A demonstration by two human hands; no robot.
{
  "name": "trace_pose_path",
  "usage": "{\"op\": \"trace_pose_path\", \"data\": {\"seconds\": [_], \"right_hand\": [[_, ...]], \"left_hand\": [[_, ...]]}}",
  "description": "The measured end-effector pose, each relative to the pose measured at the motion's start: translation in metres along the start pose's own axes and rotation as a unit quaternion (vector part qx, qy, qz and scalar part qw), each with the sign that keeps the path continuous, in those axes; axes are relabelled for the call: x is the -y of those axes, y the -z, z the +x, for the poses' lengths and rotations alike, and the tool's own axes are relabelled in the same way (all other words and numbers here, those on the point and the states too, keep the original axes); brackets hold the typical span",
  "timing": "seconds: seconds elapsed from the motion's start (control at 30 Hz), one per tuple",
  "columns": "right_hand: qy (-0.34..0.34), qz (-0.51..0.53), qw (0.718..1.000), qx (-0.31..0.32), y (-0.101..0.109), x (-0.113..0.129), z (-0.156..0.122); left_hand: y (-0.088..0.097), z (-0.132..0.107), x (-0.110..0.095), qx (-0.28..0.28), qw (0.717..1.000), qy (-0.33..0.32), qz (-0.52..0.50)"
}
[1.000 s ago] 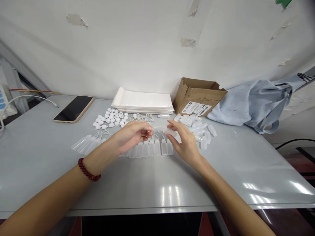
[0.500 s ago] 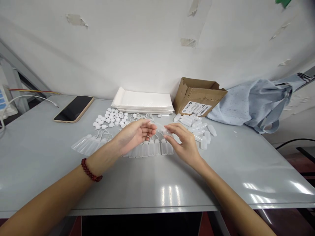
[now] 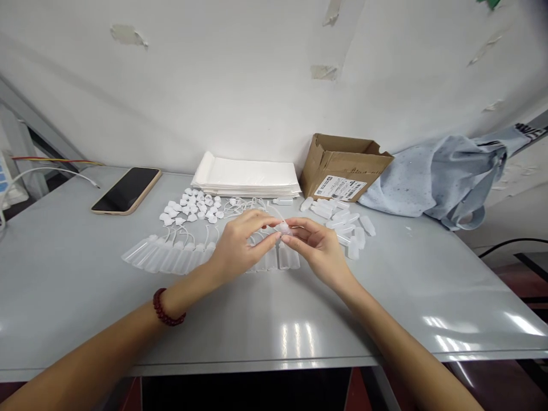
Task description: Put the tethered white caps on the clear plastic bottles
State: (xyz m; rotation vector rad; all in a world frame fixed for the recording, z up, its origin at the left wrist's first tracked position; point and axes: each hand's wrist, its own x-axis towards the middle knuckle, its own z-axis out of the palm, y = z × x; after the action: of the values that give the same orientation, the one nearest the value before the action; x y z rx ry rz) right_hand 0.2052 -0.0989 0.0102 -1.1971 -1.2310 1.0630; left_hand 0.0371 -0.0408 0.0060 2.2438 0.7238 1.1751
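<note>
1. Two hands meet above the worktop, fingers curled inward. The left hand [image 3: 242,244] and the right hand [image 3: 315,245] both pinch a small translucent plastic piece [image 3: 283,228] between their fingertips, and the fingers partly hide it, so its exact shape is hard to tell.
2. A thin white tether [image 3: 275,212] rises from that piece and curves away toward the far side of the worktop [image 3: 77,297]. The held piece sits just above a row of milky, translucent plastic bottles [image 3: 287,258].
3. That row lies on its side, nozzles pointing away from the person, and the hands cover its middle. More of the same bottles [image 3: 169,257] extend to the left, some with thin looped tethers.
4. A dark red beaded bracelet [image 3: 168,306] circles the left wrist.
5. Beyond the hands, a heap of small white caps [image 3: 188,209] lies to the left, and a loose cluster of bottles [image 3: 342,221] lies to the right.
6. Farther off are a stack of white pouches [image 3: 246,177], an open cardboard box [image 3: 345,165], a pale blue cloth bag [image 3: 432,177] and a black-screened smartphone [image 3: 126,191].
</note>
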Motion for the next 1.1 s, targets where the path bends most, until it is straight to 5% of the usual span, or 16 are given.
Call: {"op": "trace_pose_path", "data": {"seconds": [0.13,0.33,0.83,1.1], "right_hand": [[-0.040,0.029,0.999,-0.008,0.000,0.004,-0.001],[-0.062,0.062,0.996,-0.002,0.002,0.005,0.000],[-0.098,0.060,0.993,-0.030,0.005,0.001,0.001],[-0.113,0.058,0.991,-0.031,0.005,0.001,0.000]], "left_hand": [[-0.004,-0.001,0.001,-0.055,0.992,-0.094,0.060],[-0.007,-0.004,0.002,-0.052,0.980,-0.161,0.101],[-0.009,-0.006,0.006,0.023,0.968,-0.189,0.163],[-0.012,-0.007,0.004,0.016,0.964,-0.195,0.179]]}}
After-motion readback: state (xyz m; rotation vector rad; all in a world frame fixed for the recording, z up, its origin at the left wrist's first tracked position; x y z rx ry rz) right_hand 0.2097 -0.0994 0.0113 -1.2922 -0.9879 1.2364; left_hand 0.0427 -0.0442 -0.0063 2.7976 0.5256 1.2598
